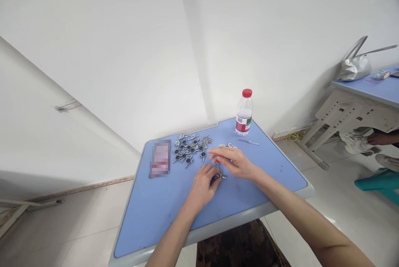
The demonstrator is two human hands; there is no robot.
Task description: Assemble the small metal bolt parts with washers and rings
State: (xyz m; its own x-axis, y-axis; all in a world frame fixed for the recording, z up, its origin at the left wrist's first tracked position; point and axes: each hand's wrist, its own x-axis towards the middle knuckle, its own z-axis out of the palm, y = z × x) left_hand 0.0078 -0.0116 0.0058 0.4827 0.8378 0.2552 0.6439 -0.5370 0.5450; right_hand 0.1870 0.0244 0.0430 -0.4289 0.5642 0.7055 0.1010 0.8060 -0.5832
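Observation:
On a blue table [146, 221], my left hand [204, 184] has its fingers closed around a small metal part [223, 176] resting on the surface. My right hand [235, 163] is just above and to the right, its fingers bent together over a thin dark tool [220, 169] whose tip points down at the part. Several metal pieces with black round centres [188, 148] lie in a pile left of my hands. Small silver pieces [229, 145] sit behind my right hand, partly hidden by it.
A bottle with a red cap [243, 113] stands at the table's back right, near a thin clear tool [248, 142]. A blurred pinkish rectangle [160, 159] lies at the left. Far right, another table [361, 92] carries a silver bag [355, 68]; a person's hand [383, 139] shows below.

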